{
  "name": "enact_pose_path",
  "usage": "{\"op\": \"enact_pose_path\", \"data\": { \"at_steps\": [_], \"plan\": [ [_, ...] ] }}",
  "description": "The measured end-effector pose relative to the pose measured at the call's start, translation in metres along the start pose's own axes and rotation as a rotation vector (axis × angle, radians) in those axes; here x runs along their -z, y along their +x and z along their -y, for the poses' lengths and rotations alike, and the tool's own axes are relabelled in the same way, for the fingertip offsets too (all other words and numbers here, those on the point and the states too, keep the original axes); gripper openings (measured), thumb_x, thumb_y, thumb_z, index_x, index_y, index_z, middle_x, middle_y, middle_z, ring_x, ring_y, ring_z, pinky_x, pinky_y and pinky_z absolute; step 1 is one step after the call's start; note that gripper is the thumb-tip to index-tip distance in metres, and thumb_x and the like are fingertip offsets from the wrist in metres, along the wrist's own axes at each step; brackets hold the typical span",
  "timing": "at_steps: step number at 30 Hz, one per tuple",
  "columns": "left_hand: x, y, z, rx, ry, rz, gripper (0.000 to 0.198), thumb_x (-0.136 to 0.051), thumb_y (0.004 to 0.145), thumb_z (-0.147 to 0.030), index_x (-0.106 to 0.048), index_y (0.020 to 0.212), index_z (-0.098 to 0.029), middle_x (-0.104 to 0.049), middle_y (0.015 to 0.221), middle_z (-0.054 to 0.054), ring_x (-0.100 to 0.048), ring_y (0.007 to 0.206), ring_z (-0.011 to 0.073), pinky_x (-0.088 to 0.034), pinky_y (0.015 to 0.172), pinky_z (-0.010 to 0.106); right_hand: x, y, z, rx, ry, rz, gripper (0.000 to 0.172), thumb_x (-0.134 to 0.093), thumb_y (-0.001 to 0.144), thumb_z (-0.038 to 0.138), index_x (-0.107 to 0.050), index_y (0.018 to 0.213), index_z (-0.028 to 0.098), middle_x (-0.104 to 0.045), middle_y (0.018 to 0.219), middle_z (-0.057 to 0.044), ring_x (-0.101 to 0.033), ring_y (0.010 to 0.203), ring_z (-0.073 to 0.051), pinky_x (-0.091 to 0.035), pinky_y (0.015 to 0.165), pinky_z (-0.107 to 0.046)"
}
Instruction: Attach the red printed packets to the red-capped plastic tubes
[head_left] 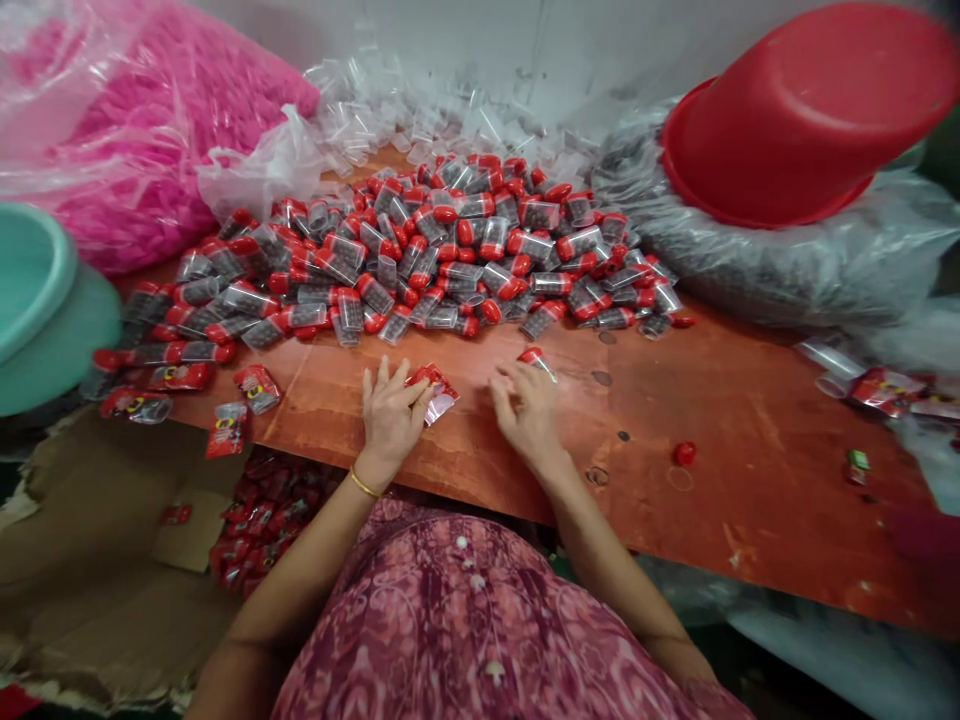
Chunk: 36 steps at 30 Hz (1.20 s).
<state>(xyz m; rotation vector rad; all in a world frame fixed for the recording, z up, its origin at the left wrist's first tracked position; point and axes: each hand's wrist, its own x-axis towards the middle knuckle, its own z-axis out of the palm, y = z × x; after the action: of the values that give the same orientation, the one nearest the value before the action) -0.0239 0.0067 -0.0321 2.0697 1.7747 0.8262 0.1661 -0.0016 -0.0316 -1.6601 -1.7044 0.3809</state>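
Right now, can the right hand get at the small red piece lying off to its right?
Probably yes: only tabletop shows between the right hand and the small red piece, and nothing covers it.

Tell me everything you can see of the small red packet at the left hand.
The packet looks like thin, glossy plastic: mostly red on the side away from the wearer, pale and shiny on the near side. Any print is too blurred to read. It lies slanted on the reddish-brown table, between the person's two hands. Digits of the left hand touch and partly cover it; the right hand is apart from it.
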Motion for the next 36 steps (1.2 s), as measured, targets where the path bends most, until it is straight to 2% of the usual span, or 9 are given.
{"op": "enact_pose_path", "data": {
  "at_steps": [3, 8, 11, 13, 17, 22, 25, 30, 36],
  "plan": [
    [0.004, 0.0, -0.013, 0.004, -0.085, -0.039, 0.022, -0.055, 0.082, -0.034, -0.072, 0.091, -0.024, -0.058, 0.128, 0.011, -0.035, 0.133, 0.0323, -0.012, 0.109, 0.059, -0.02, -0.004, 0.026, -0.09, 0.487, 0.171, 0.026, -0.057, 0.081, 0.042, -0.062, 0.096, 0.021, -0.066, 0.092, -0.006, -0.058, 0.084, -0.02, -0.045, 0.078, -0.034],
    [0.008, -0.003, -0.029, 0.125, -0.323, -0.112, 0.037, -0.063, 0.075, -0.036, -0.065, 0.109, -0.021, -0.055, 0.131, 0.012, -0.039, 0.131, 0.0295, -0.023, 0.11, 0.049, -0.037, 0.001, 0.036, -0.164, 0.632, 0.132, 0.03, -0.043, 0.088, 0.04, -0.055, 0.069, 0.021, -0.057, 0.062, 0.002, -0.05, 0.059, -0.013, -0.041, 0.058, -0.025],
    [0.006, -0.003, -0.035, 0.411, -0.681, 0.021, 0.038, -0.067, 0.07, -0.045, -0.069, 0.094, -0.016, -0.07, 0.101, 0.012, -0.063, 0.099, 0.0258, -0.05, 0.083, 0.035, -0.033, 0.001, 0.031, -0.189, 0.639, 0.075, 0.035, -0.045, 0.086, 0.043, -0.047, 0.059, 0.021, -0.046, 0.054, 0.004, -0.042, 0.052, -0.011, -0.034, 0.051, -0.024],
    [0.003, 0.0, -0.04, 0.558, -0.939, 0.147, 0.036, -0.068, 0.067, -0.048, -0.069, 0.079, -0.014, -0.071, 0.079, 0.008, -0.065, 0.075, 0.0188, -0.051, 0.061, 0.025, -0.03, -0.001, 0.03, -0.192, 0.632, 0.05, 0.035, -0.044, 0.086, 0.043, -0.046, 0.059, 0.021, -0.045, 0.055, 0.003, -0.041, 0.053, -0.011, -0.034, 0.051, -0.024],
    [0.001, 0.007, -0.049, 0.745, -1.286, 0.203, 0.031, -0.077, 0.058, -0.039, -0.067, 0.074, -0.014, -0.069, 0.07, 0.003, -0.061, 0.06, 0.011, -0.046, 0.048, 0.017, -0.029, -0.008, 0.031, -0.152, 0.588, 0.024, 0.033, -0.041, 0.089, 0.04, -0.047, 0.062, 0.022, -0.05, 0.059, 0.001, -0.047, 0.057, -0.013, -0.038, 0.056, -0.025],
    [0.004, 0.016, -0.05, 0.834, -1.345, 0.233, 0.029, -0.081, 0.053, -0.03, -0.067, 0.072, -0.013, -0.069, 0.066, 0.001, -0.061, 0.056, 0.0096, -0.047, 0.049, 0.018, -0.015, -0.001, 0.023, -0.02, 0.449, 0.099, 0.027, -0.036, 0.092, 0.036, -0.054, 0.077, 0.024, -0.061, 0.075, -0.003, -0.057, 0.071, -0.017, -0.044, 0.067, -0.029],
    [0.006, 0.02, -0.046, 0.875, -1.361, 0.191, 0.03, -0.082, 0.052, -0.029, -0.067, 0.071, -0.012, -0.069, 0.064, 0.001, -0.061, 0.054, 0.008, -0.046, 0.05, 0.016, 0.008, 0.011, 0.001, 0.033, 0.065, 0.045, 0.026, -0.039, 0.091, 0.039, -0.057, 0.091, 0.02, -0.063, 0.095, -0.01, -0.056, 0.091, -0.024, -0.042, 0.083, -0.037],
    [0.009, 0.022, -0.046, 0.885, -1.413, 0.22, 0.025, -0.08, 0.059, -0.029, -0.065, 0.071, -0.012, -0.069, 0.066, 0.002, -0.062, 0.057, 0.0083, -0.046, 0.052, 0.016, 0.033, 0.017, -0.048, -0.213, -0.553, 0.069, 0.035, -0.055, 0.082, 0.038, -0.059, 0.104, 0.011, -0.058, 0.112, -0.02, -0.051, 0.1, -0.033, -0.039, 0.083, -0.046],
    [0.007, 0.02, -0.048, 0.894, -1.459, 0.236, 0.023, -0.078, 0.061, -0.029, -0.065, 0.072, -0.013, -0.068, 0.066, 0.002, -0.061, 0.058, 0.0086, -0.046, 0.053, 0.018, 0.026, -0.003, -0.054, -0.122, -0.162, 0.059, 0.031, -0.056, 0.08, 0.036, -0.059, 0.101, 0.014, -0.065, 0.094, -0.014, -0.057, 0.086, -0.026, -0.044, 0.078, -0.04]
  ]
}}
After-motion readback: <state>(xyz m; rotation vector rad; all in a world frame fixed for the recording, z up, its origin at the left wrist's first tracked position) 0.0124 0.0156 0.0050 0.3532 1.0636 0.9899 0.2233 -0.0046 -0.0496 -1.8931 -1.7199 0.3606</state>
